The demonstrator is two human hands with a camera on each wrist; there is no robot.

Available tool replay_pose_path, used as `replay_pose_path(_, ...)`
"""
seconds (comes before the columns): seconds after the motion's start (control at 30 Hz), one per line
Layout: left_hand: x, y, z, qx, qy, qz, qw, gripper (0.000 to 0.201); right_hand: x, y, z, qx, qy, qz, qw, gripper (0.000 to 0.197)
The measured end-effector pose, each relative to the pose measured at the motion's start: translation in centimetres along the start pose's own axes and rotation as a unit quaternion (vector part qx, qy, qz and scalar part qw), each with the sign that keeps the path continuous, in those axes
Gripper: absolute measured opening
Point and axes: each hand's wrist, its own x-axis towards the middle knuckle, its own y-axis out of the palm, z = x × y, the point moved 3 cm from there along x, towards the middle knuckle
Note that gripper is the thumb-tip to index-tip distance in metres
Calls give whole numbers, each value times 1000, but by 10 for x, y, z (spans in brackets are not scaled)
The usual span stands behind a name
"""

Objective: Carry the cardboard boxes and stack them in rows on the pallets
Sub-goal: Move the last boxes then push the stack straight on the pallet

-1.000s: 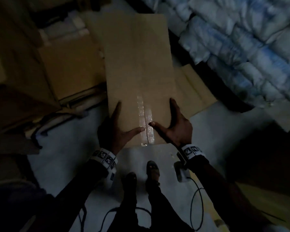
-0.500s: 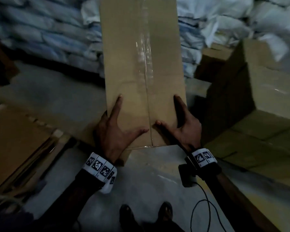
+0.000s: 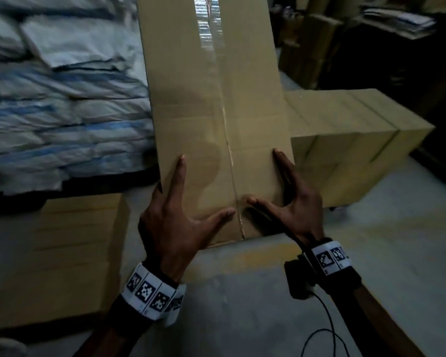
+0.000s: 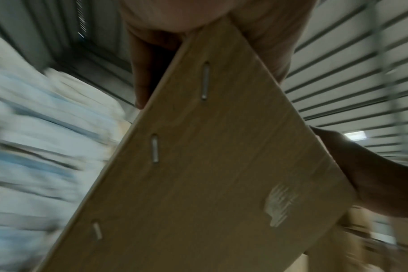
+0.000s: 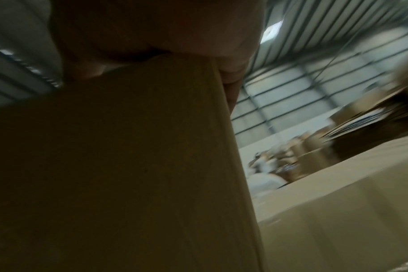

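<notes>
One taped box [image 3: 216, 119], contents unseen, gripped at its near end by both hands: left [image 3: 175, 222], right [image 3: 291, 210].

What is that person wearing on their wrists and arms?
Each wrist carries a white band printed with black square code patterns: one on the left hand side, one on the right hand side. Both arms wear dark sleeves. A small black device sits under the right wrist, and a thin black cable trails from it.

Long taped cardboard box [image 3: 216, 112] held aloft, stacked boxes [image 3: 345, 140] right
</notes>
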Motion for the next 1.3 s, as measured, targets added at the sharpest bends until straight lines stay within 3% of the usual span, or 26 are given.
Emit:
replay_pose_path(0.33, -19, 166, -257, -74, 101, 62, 990, 123, -33, -260, -157, -118, 62, -122, 984, 108)
replay_pose_path(0.67, -7, 321, -441, -115, 190, 177, 959, 124, -51, -417, -297, -183, 171, -216, 944, 107)
replay_pose_path(1.07, 78, 571, -705, -221, 328, 239, 887, 123, 37, -630, -509, -249, 259, -295, 885, 104)
replay_pose_path(1.3, 108, 686, -833, -246, 376, 262, 854, 120, 71, -724, -613, -269, 302, -333, 852, 104)
